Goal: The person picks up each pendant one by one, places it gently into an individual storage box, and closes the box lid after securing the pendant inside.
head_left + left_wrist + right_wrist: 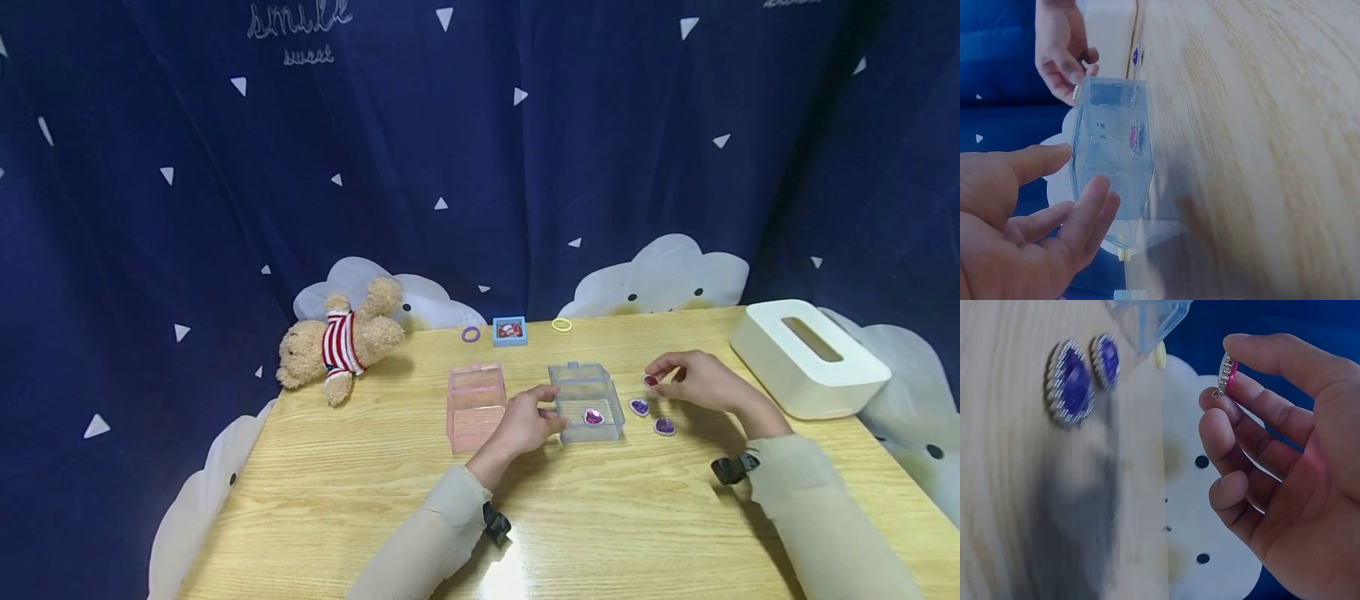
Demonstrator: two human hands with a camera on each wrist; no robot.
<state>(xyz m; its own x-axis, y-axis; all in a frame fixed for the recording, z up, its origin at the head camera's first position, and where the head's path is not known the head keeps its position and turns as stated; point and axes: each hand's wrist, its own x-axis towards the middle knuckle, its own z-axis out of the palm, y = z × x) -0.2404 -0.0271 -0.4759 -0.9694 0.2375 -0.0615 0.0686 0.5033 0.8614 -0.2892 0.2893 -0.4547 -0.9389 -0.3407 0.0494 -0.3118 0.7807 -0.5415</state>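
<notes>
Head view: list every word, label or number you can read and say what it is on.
"smile": white script on the dark blue curtain, top left, cut off by the frame edge.
"sweet": smaller white script just below it.
Small blue-framed card on the table: red picture, any print too small to read.
Nothing else legible.

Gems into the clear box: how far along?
Done: one pink gem lies inside the clear box. In hand: the right hand pinches a red gem; the left hand steadies the box. Left: two purple gems lie on the table.
</notes>
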